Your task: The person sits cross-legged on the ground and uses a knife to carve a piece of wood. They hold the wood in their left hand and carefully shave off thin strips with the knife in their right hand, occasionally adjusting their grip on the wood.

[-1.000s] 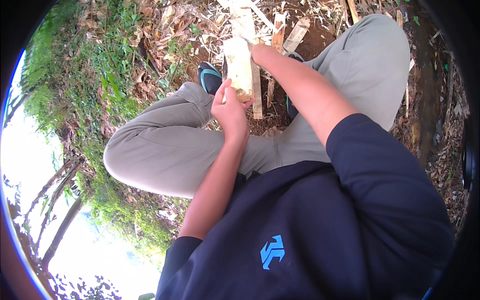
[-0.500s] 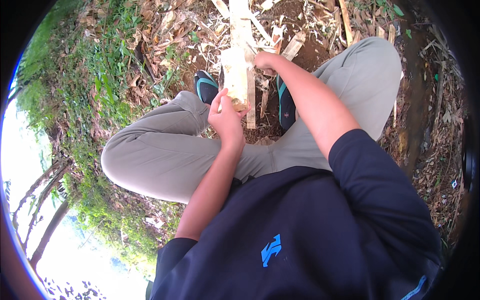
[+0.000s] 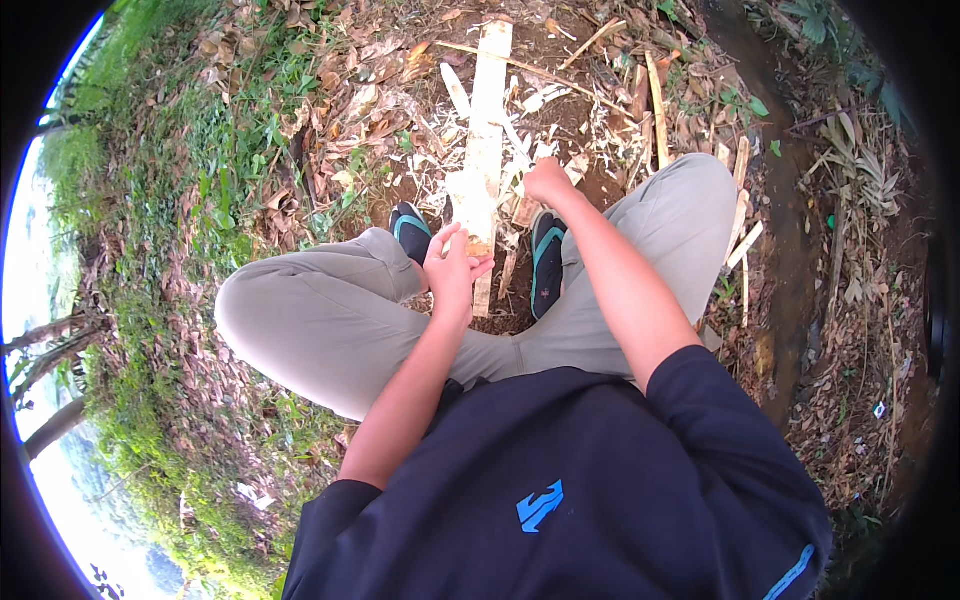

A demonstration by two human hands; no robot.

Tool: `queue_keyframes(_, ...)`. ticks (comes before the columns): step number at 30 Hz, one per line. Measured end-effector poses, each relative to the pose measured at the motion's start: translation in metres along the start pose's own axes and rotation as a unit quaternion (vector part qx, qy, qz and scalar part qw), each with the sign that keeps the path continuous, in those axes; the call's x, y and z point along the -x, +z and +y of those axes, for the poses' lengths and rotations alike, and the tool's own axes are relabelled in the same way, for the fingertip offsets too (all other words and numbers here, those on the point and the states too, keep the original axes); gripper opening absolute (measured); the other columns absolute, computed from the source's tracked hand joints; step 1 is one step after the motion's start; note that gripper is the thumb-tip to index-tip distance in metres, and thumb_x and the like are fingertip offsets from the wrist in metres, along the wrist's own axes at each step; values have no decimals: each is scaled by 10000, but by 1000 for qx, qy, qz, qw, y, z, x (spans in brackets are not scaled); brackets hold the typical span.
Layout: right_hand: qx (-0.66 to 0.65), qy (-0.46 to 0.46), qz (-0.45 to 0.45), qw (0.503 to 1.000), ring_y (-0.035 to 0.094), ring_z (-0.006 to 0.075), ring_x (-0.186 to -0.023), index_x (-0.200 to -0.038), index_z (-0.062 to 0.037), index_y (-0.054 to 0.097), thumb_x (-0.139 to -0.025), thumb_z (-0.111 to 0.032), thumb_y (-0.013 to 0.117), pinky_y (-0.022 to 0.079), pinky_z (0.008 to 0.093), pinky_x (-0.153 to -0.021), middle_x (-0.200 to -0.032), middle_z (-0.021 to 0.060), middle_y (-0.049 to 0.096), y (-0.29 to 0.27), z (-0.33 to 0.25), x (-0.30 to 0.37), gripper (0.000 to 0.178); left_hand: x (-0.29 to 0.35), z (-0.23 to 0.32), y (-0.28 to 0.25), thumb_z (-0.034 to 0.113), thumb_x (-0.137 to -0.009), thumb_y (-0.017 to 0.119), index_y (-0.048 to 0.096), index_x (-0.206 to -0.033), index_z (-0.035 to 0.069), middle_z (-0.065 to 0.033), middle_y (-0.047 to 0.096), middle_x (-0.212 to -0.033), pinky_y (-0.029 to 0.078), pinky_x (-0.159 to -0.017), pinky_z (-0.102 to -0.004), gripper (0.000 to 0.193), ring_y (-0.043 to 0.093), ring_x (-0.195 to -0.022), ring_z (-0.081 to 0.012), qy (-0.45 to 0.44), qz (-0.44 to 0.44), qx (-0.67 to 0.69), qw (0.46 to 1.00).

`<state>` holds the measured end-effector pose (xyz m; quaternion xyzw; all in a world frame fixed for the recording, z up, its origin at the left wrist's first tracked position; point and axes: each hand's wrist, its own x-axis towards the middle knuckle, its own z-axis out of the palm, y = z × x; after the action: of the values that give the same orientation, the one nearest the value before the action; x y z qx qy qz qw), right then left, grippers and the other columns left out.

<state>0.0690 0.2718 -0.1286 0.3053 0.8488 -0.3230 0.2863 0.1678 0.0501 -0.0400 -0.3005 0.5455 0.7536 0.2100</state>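
Observation:
A pale chunk of wood (image 3: 474, 212) stands on or against a long flat board (image 3: 489, 90) between my feet. Its near end is in my left hand (image 3: 453, 265), whose thumb and fingers close around it. My right hand (image 3: 548, 184) is a fist just right of the wood, closed on the handle of a knife. The knife's bright blade (image 3: 515, 140) slants up and left from the fist, toward the board. Glare washes out the wood's upper face, and the fist hides the handle.
Wood shavings and split sticks (image 3: 657, 110) litter the soil around the board. My sandalled left foot (image 3: 409, 230) and right foot (image 3: 547, 265) flank the wood, knees spread wide. Green plants (image 3: 220, 185) grow at left; a dark muddy channel (image 3: 795, 260) runs along the right.
The view has shifted, so the scene sits lower. My right hand has moved slightly right, away from the wood, and the blade shows more plainly. My left hand keeps its hold on the wood.

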Motion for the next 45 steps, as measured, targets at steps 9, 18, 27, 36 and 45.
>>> queue_keyframes(9, 36, -174, 10, 984, 661, 370, -995, -1203, 42, 555, -938, -308, 534, 490, 444, -887, -1073, 273, 666, -41, -5, 104, 439, 9, 2, -4, 231, -968, 577, 190, -1501, -74, -82, 551, -696, 625, -716, -372, 726, 706, -711, -278, -12, 19, -12, 1000)
queue_keyframes(18, -133, -108, -59, 983, 646, 251, -584, -966, 84, 631, -889, -274, 607, 496, 390, -530, -703, 175, 648, 8, 3, 89, 367, -3, -10, -9, 253, -981, 557, 495, -1292, -58, -73, 612, -765, 620, -657, -312, 444, 694, -675, -196, -12, -33, -23, 999)
queue_keyframes(27, -359, 54, -177, 915, 683, 252, -761, -1111, -6, 626, -963, -360, 590, 597, 391, -654, -960, 147, 672, 63, -11, 74, 385, 6, -7, -7, 229, -957, 606, 266, -1454, -91, -116, 621, -777, 591, -582, -288, 682, 695, -658, -210, -4, -8, -90, 996)
queue_keyframes(36, -392, 67, -189, 898, 668, 168, -786, -1020, -43, 654, -946, -166, 647, 595, 355, -685, -886, 54, 675, 72, 7, 36, 144, 2, -15, -1, 205, -908, 643, 208, -1512, -81, -151, 644, -783, 585, -529, -303, 797, 679, -600, -213, 29, -20, -122, 992)
queue_keyframes(45, -424, 65, -246, 869, 665, 183, -820, -1038, 5, 637, -915, -95, 691, 610, 297, -735, -953, 109, 658, 51, -1, 78, 167, 1, 6, -10, 171, -891, 562, 529, -1218, -72, -142, 648, -787, 578, -476, -307, 410, 637, -525, -196, 72, 39, -26, 996)
